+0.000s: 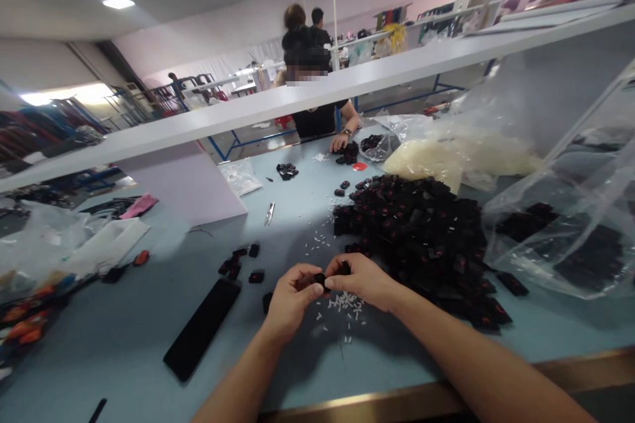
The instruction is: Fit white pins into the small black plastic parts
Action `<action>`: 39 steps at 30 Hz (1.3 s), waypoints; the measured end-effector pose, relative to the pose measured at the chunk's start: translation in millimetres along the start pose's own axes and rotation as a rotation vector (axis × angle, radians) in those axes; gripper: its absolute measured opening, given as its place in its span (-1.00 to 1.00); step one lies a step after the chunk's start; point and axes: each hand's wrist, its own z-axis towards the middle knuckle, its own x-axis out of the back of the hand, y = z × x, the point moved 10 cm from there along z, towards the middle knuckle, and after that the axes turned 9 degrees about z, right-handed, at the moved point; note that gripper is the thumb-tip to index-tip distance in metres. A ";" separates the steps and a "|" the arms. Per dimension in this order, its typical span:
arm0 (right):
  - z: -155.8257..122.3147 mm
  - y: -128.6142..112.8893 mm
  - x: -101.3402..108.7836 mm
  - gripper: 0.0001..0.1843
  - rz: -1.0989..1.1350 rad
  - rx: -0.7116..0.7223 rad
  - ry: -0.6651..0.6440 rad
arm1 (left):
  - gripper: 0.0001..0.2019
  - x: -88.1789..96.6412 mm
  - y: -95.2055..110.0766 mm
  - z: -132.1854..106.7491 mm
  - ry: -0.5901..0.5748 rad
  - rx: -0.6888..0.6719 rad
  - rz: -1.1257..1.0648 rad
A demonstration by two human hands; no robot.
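My left hand (292, 296) pinches a small black plastic-looking piece (321, 279) between thumb and fingertips. From the other side my right hand (361, 279) closes on the same piece with thumb and forefinger; something dark also shows behind its curled fingers. The exact kind of the piece cannot be made out. Right below the hands lies a scatter of tiny white pieces (346, 304). A large heap of black pieces with red marks (417, 225) spreads beyond my right hand. Left of my left hand sit a few loose black pieces (256, 277).
A black phone-like slab (202, 330) lies at left, with metal snips (269, 213) farther back. Clear plastic bags (560, 244) stand at right. A white shelf (278, 102) crosses above the table. Opposite, a person's hand (340, 141) rests by black pieces.
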 end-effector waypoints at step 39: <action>-16.2 9.2 -41.3 -0.82 -1.183 0.227 -0.324 | -0.70 22.7 4.6 3.0 0.233 -0.005 -0.139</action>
